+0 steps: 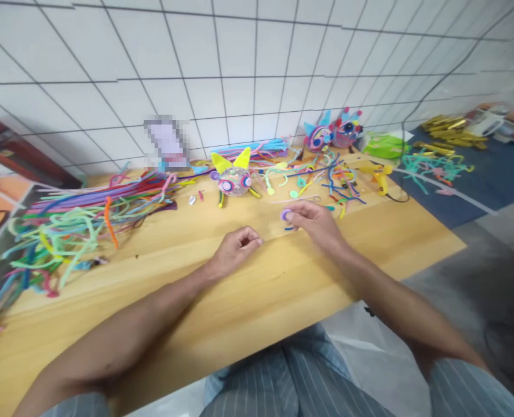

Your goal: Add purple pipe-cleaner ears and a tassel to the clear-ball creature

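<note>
My right hand (311,220) pinches a small purple disc (285,215), apparently coiled pipe cleaner, between thumb and fingers just above the table. A short blue piece (288,229) lies under it. My left hand (236,249) rests on the wooden tabletop (257,295), its fingers curled in with nothing visible in them. Beyond both hands stands a clear round figure (234,180) with yellow pointed ears, ringed pink, white and blue eyes and dark yellow-tipped legs. A purple coil sits at its left side.
Pipe cleaners (83,220) are heaped on the left, beside a grey-edged box. Two finished-looking figures (320,136) stand against the tiled wall. A yellow glue gun (381,176) with a cord lies at right. Gold bundles (450,130) rest on a blue surface. A blurred-out phone-like panel (168,142) leans behind.
</note>
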`<state>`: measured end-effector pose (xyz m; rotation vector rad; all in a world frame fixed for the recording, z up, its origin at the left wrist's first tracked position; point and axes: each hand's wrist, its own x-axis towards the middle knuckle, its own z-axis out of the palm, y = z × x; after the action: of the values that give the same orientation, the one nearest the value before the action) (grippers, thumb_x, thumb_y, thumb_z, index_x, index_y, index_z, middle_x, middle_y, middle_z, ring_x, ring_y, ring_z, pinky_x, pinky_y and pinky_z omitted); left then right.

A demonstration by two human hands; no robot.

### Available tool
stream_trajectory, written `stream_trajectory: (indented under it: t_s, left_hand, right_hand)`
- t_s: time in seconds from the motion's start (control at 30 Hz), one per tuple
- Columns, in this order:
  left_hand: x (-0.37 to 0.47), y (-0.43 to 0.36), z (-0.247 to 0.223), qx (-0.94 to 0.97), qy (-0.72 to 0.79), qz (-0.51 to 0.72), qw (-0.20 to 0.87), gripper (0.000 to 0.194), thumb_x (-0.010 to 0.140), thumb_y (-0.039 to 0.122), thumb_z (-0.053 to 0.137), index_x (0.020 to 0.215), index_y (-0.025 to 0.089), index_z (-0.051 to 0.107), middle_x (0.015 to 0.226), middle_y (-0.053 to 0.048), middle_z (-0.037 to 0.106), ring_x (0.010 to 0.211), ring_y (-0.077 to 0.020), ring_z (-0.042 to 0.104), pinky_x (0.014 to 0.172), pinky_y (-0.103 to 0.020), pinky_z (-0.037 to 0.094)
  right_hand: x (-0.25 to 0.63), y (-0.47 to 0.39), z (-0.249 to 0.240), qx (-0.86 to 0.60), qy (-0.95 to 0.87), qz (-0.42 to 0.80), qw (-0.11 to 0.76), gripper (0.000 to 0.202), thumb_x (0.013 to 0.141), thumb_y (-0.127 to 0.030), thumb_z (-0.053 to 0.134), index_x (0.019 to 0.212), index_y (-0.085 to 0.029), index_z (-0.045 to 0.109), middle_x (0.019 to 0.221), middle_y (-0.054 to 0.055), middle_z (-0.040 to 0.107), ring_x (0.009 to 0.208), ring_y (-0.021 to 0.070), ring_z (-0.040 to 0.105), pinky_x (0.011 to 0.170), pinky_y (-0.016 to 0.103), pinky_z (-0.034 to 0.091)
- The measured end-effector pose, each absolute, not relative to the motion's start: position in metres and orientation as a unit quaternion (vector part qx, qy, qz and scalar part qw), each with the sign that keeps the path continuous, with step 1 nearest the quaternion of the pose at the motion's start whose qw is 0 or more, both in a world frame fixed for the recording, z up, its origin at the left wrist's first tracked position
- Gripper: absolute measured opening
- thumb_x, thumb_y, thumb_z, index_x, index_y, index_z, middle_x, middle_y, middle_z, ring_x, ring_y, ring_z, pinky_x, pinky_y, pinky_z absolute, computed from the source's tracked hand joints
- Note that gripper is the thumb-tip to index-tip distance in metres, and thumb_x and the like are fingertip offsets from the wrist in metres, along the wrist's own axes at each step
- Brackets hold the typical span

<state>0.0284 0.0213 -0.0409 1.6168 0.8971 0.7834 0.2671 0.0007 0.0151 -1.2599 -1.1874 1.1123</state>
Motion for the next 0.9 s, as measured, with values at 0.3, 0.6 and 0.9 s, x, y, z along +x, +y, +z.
stream_trajectory:
  t_s: [0.3,0.6,0.9]
  left_hand:
    - [0.027,0.02,-0.036,0.707,0.355,0.326,0.518,0.03,0.091,0.044,0.067,0.078,0.018,0.063,0.067,0.003,0.057,0.061,-0.011,0.046,0.06,-0.024,0.039]
    - [0.02,0.029,-0.043,0.648,0.447,0.421,0.451,0.027,0.094,0.038,0.07,0.078,0.018,0.061,0.064,0.005,0.051,0.058,-0.009,0.042,0.056,-0.022,0.037]
    - [0.018,0.024,-0.037,0.782,0.395,0.352,0.329,0.015,0.1,0.023,0.064,0.086,0.019,0.069,0.069,0.003,0.065,0.06,-0.0091,0.057,0.061,-0.019,0.045]
  right_hand:
    - [0.269,0.014,-0.007,-0.549,-0.572,0.469,0.388,0.026,0.08,-0.046,0.084,0.086,-0.021,0.082,0.086,0.005,0.083,0.076,0.0185,0.071,0.072,0.032,0.054]
    - [0.285,0.003,-0.017,-0.572,-0.687,0.287,0.344,0.019,0.094,-0.034,0.067,0.101,-0.023,0.082,0.088,0.003,0.082,0.075,0.0196,0.072,0.07,0.033,0.054]
    - [0.284,0.002,-0.023,-0.512,-0.707,0.319,0.37,0.023,0.1,-0.025,0.054,0.103,-0.024,0.076,0.088,0.001,0.081,0.074,0.0166,0.072,0.069,0.03,0.055]
